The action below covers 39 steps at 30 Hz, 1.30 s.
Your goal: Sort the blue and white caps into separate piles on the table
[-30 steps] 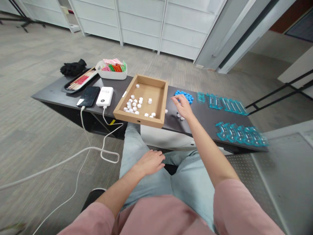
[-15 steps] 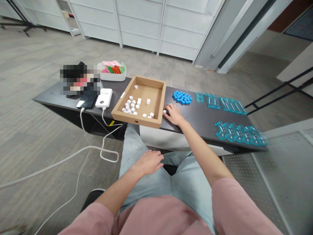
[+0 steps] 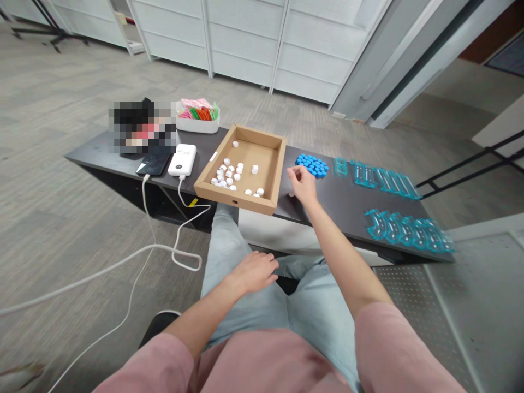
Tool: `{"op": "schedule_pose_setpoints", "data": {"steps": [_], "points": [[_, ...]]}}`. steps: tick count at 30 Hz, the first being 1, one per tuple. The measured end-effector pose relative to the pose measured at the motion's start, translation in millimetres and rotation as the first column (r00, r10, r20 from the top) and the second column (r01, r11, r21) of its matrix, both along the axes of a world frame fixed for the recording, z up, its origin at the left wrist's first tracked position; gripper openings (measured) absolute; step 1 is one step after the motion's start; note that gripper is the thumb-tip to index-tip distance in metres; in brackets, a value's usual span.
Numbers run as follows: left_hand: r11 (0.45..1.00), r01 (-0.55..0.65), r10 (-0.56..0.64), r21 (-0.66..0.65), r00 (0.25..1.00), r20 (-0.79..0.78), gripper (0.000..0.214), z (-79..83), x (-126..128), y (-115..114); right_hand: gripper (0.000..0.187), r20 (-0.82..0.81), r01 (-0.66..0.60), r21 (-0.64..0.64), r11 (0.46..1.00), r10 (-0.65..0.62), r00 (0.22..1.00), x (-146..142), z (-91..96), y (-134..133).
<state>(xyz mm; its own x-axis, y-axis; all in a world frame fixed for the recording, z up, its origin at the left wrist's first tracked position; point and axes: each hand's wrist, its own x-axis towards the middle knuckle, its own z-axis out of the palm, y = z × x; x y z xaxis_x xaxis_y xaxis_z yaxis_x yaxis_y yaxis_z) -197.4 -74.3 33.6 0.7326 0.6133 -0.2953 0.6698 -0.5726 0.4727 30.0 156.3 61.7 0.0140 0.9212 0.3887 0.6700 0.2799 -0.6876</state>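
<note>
My right hand (image 3: 302,183) hovers just above the black table (image 3: 344,199), between the cardboard tray (image 3: 233,200) and a pile of small blue pieces (image 3: 311,164). Its fingers are pinched together, and what they hold is too small to make out. Several small white pieces (image 3: 228,175) lie inside the tray. On my left thigh rests my left hand (image 3: 254,271), fingers flat and holding nothing.
Two rows of clear teal track pieces (image 3: 385,177) (image 3: 409,229) lie on the table's right part. Left of the tray are a white power bank (image 3: 182,159), a phone (image 3: 154,164) and a white tub of coloured items (image 3: 197,117). White cables (image 3: 180,240) trail to the floor.
My right hand went from beside the blue pile down to the table at the tray's right wall, then lifted with its fingers pinched. The left hand stayed on my thigh.
</note>
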Motion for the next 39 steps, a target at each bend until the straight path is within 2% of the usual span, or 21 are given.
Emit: {"op": "schedule_pose_setpoints", "data": {"steps": [2, 4, 7, 9, 13, 15, 17, 23, 26, 29, 31, 34, 37, 39], "points": [[1.0, 0.017, -0.017, 0.005, 1.0, -0.01, 0.021, 1.4, 0, 1, 0.055, -0.097, -0.038, 0.061, 0.997, 0.044, 0.994, -15, 11.9, 11], [1.0, 0.027, -0.027, 0.012, 0.999, -0.022, 0.022, 2.5, 1, 2, 0.054, -0.092, -0.131, 0.092, 0.987, 0.139, 0.986, -36, 24.1, 21], [0.999, 0.031, -0.031, 0.01, 0.999, -0.022, 0.024, 3.6, 1, 3, 0.038, 0.06, -0.334, 0.041, 0.942, 0.332, 0.941, -73, 37.8, 34], [0.999, 0.033, -0.033, 0.001, 0.999, -0.026, 0.025, 4.2, 1, 4, 0.025, 0.211, -0.398, -0.041, 0.916, 0.397, 0.893, -92, 42.4, 40], [0.999, 0.028, -0.029, -0.016, 0.999, -0.033, 0.027, 3.9, 2, 4, 0.026, 0.501, -0.273, -0.162, 0.948, 0.317, 0.805, -109, 44.0, 49], [1.0, 0.025, -0.026, -0.019, 0.999, -0.028, 0.027, 3.2, 2, 4, 0.026, 0.564, -0.215, -0.219, 0.952, 0.303, 0.768, -109, 43.6, 52], [1.0, 0.025, -0.025, -0.019, 0.999, -0.027, 0.028, 2.7, 3, 4, 0.027, 0.555, -0.198, -0.247, 0.949, 0.306, 0.774, -107, 43.3, 55], [0.999, 0.033, -0.033, -0.009, 0.999, -0.036, 0.028, 5.0, 3, 4, 0.032, 0.401, -0.17, -0.122, 0.978, 0.206, 0.893, -84, 45.6, 63], [1.0, 0.024, -0.024, -0.007, 0.999, -0.029, 0.028, 6.9, 2, 4, 0.035, 0.318, -0.162, -0.02, 0.987, 0.16, 0.935, -52, 46.8, 61], [1.0, 0.02, -0.021, -0.017, 1.0, -0.021, 0.028, 7.7, 1, 3, 0.03, 0.232, -0.146, 0.035, 0.989, 0.134, 0.963, -9, 41.8, 44], [1.0, 0.014, -0.014, -0.022, 1.0, -0.023, 0.028, 7.3, 0, 2, 0.03, 0.228, -0.141, 0.009, 0.99, 0.135, 0.964, 17, 32.7, 21], [1.0, 0.004, -0.004, -0.027, 1.0, -0.026, 0.026, 5.2, 0, 2, 0.039, 0.235, -0.193, -0.121, 0.974, 0.217, 0.947, 43, 12.6, -20], [0.999, 0.015, -0.016, -0.035, 1.0, -0.025, 0.025, 2.5, -1, 2, 0.036, 0.229, -0.258, -0.225, 0.939, 0.309, 0.923, 52, -4.3, -47], [0.999, 0.022, -0.022, -0.032, 1.0, -0.02, 0.026, 0.9, -1, 3, 0.031, 0.214, -0.246, -0.218, 0.944, 0.292, 0.932, 50, -7.3, -52]]}}
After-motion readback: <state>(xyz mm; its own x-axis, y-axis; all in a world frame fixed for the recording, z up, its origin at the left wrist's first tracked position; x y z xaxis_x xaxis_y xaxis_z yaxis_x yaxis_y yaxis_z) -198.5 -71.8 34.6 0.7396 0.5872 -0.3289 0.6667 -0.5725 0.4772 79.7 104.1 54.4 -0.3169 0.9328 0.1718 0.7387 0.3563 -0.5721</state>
